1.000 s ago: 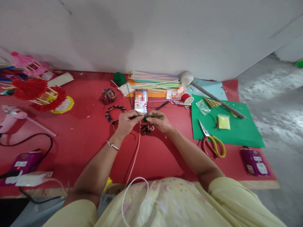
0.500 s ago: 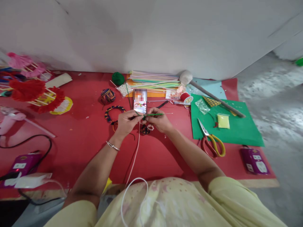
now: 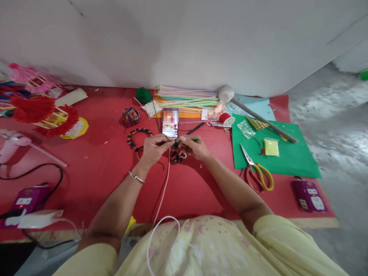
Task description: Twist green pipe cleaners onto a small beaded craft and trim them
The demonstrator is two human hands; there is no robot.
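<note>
My left hand (image 3: pixel 155 147) and my right hand (image 3: pixel 194 147) meet over a red mat (image 3: pixel 94 168), both pinched on a thin green-wrapped wire (image 3: pixel 188 140) that pokes out to the right. Green yarn runs from it back to a green yarn ball (image 3: pixel 144 94). A small beaded piece (image 3: pixel 178 156) lies on the mat just below my hands. A phone (image 3: pixel 170 123) stands right behind them. A yarn-wrapped ring (image 3: pixel 139 134) lies to the left of my left hand.
Red-and-yellow scissors (image 3: pixel 257 172) lie on a green sheet (image 3: pixel 287 157) to the right, with small packets and a long stick (image 3: pixel 258 117). Straws (image 3: pixel 188 97), a red spool (image 3: pixel 227 119) and a multicolour yarn ball (image 3: pixel 131 115) lie behind. Tassel crafts (image 3: pixel 43 111) and purple power strips (image 3: pixel 309 195) flank the mat.
The green wire's free end sticks out less far to the right than before; my right fingers have shifted slightly along it. Both hands stay in the same spot.
</note>
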